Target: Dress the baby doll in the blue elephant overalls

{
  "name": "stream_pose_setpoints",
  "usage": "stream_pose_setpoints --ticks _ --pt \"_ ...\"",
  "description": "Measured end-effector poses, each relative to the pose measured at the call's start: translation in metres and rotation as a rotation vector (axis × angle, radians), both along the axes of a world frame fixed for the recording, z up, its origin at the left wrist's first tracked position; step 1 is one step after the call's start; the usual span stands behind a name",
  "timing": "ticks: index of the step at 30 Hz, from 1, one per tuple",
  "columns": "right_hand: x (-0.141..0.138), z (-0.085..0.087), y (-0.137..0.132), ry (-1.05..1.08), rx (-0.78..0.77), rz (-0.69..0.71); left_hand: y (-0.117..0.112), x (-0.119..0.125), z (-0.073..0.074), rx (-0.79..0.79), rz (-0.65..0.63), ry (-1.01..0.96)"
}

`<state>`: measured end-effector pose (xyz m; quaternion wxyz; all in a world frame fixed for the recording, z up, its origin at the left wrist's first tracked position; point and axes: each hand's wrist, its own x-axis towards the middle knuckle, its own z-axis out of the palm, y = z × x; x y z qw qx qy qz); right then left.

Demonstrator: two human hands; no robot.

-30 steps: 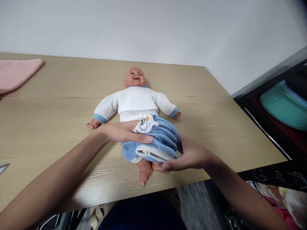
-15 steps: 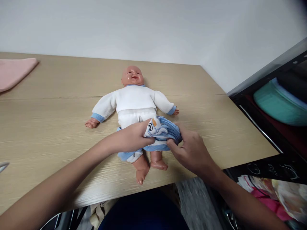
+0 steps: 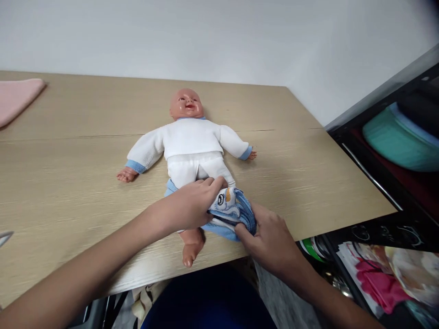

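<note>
A baby doll (image 3: pixel 192 137) in a white top with blue cuffs lies on its back on the wooden table, head toward the wall. Its white cloth body shows below the top. Around its legs are blue-and-white doll trousers (image 3: pixel 228 205) with a stitched cartoon eye and an orange patch. My left hand (image 3: pixel 197 201) is closed on their edge near the doll's crotch. Gathered ribbed blue cloth is pinched in my right hand (image 3: pixel 267 233). One bare foot (image 3: pixel 191 246) pokes out below my left wrist; the other is hidden behind the bunched cloth.
Pink cloth (image 3: pixel 18 100) lies at the table's far left. To the right, a dark shelf holds a green basin (image 3: pixel 401 137). Below the table's right edge are a pink item (image 3: pixel 382 283) and plastic bags. The table's front edge (image 3: pixel 154 285) is close to me.
Both hands have moved down toward the table's front edge, drawing the trousers along. The doll's foot on the right, visible before, is now covered. The view has shifted slightly.
</note>
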<state>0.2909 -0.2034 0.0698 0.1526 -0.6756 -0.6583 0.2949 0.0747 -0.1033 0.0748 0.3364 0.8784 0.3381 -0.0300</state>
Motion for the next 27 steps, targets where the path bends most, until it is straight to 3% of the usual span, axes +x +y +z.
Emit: stream_pose_setpoints --ticks 10,13,16,21,27 --pt "0.002 -0.026 -0.025 0.317 0.056 -0.14 -0.003 0.002 -0.013 -0.067 0.023 -0.199" --pt "-0.003 -0.039 -0.032 0.477 0.022 -0.213 -0.003 0.001 -0.019 -0.019 0.039 -0.221" --pt "-0.01 -0.053 -0.037 0.59 0.043 -0.268 -0.001 0.0 -0.024 -0.077 0.013 -0.269" --pt "-0.017 -0.069 -0.041 0.608 0.182 -0.278 0.002 -0.002 -0.024 -0.132 -0.033 -0.273" --pt "-0.018 -0.074 -0.037 0.765 0.169 -0.32 0.004 -0.005 -0.022 -0.163 -0.052 -0.353"
